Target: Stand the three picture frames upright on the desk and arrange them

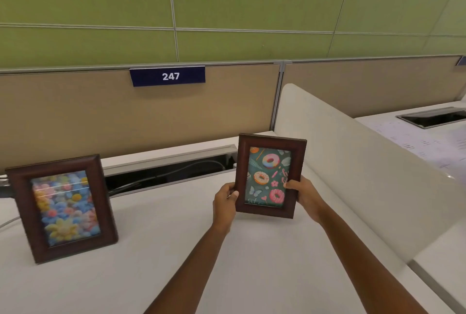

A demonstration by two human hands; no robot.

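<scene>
— What do the hands grip?
— The left hand [225,202] and right hand [303,194] pinch the side edges of the doughnut picture frame [269,176], thumbs on its front, holding it upright at the right of the desk [156,258].
— And the other?
— The flower picture frame [61,208] stands at the left. Behind, an open cable tray [166,174] holds dark cables.
</scene>
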